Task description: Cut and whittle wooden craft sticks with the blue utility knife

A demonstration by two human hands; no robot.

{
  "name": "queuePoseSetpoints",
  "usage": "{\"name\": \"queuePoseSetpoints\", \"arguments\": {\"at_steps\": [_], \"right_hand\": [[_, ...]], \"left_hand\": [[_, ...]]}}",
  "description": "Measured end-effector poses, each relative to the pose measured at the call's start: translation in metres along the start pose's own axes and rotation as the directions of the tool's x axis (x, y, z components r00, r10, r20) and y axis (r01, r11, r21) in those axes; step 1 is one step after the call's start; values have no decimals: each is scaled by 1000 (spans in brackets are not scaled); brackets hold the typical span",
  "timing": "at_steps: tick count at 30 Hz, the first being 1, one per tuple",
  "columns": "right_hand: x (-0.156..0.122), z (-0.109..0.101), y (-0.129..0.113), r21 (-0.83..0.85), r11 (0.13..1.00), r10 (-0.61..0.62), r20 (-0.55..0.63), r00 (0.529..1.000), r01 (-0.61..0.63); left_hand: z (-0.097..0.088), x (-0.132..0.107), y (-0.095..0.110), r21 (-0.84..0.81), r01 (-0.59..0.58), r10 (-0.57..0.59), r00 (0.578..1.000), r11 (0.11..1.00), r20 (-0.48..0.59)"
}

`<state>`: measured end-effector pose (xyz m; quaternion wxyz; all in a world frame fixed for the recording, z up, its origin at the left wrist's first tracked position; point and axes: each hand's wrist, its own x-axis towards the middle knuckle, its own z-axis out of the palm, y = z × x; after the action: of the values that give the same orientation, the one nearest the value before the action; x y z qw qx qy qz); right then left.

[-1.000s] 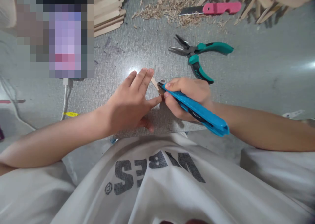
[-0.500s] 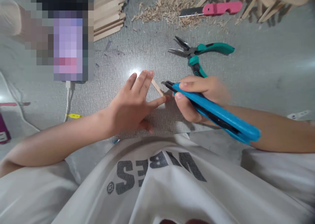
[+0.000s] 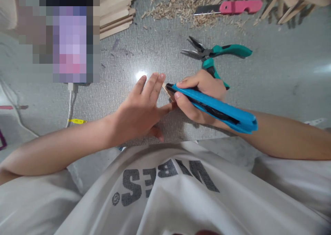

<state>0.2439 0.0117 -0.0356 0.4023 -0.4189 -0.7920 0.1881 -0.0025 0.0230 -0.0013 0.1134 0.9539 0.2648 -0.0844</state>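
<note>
1. One slim wooden stick [image 3: 169,93] lies on the table [image 3: 279,69] in front of the person, slanting between two fingertips of the left hand [image 3: 142,111]; its ends are partly covered.
2. The left hand's fingers are spread wide, palm down, not wrapped around anything. The middle and index fingertips seem to press near either end of the stick, probably so it cannot slide or turn; the thumb rests apart, near the table edge.
3. The right hand [image 3: 204,93] has its fingers closed around one blue cutter [image 3: 217,105]. The grip sits close to the front, likely for control of the tip, which is at the stick; whether the blade touches it, I cannot tell.
4. Just beyond the right hand is one pair of green-handled pliers [image 3: 207,53], jaws parted, within easy reach.
5. Farther out is one pink-handled knife [image 3: 240,7], its blade lying over one spread of wood shavings [image 3: 178,4], too many to count.
6. One stack of flat sticks [image 3: 117,11] sits to the left, roughly aligned, perhaps for easy picking; they overlap too much to count.
7. One heap of wood pieces [image 3: 289,0] lies jumbled at upper right, cut off by the frame, so uncountable.
</note>
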Motion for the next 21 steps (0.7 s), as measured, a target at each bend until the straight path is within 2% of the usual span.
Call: {"name": "queuePoseSetpoints", "arguments": {"at_steps": [5,11,21], "right_hand": [[0,1,2,2,1000,1,31,1000,-1],[0,6,9,13,996,-84,-1,996,84],[0,6,8,33,995,-93,2,996,93]], "left_hand": [[0,0,0,2,1,-1,1000,1000,-13],[-2,0,-1,8,-9,9,1000,1000,-7],[7,-2,-1,-4,-16,16,998,1000,-62]]}}
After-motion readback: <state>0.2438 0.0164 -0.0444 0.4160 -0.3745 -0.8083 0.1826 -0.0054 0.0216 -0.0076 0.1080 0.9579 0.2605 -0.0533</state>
